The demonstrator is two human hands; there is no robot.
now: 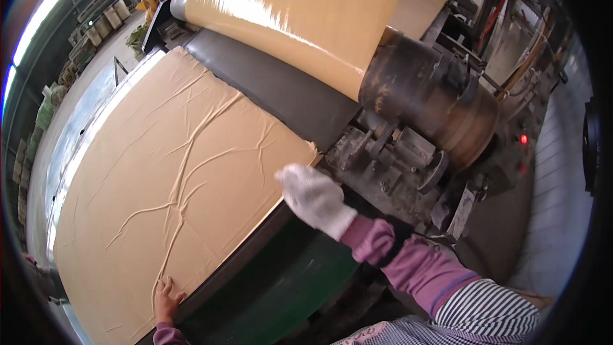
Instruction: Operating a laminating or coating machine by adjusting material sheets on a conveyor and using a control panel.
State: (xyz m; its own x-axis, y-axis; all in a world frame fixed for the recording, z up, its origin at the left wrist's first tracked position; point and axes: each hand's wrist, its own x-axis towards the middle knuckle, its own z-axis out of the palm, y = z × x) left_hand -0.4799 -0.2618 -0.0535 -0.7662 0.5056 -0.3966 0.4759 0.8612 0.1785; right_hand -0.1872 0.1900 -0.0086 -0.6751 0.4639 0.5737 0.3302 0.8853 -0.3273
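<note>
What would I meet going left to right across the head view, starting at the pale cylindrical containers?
Pale cylindrical containers → bare left hand → white-gloved right hand → rust-stained drum → glowing red light.

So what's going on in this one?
A person is at a wide, wrinkled tan sheet lying beside a machine. Their bare left hand rests on its near edge, while the white-gloved right hand is at the corner nearest the machine; its grip is unclear. Beyond, a glossy tan sheet slopes above a dark band, next to a rusty drum.
</note>
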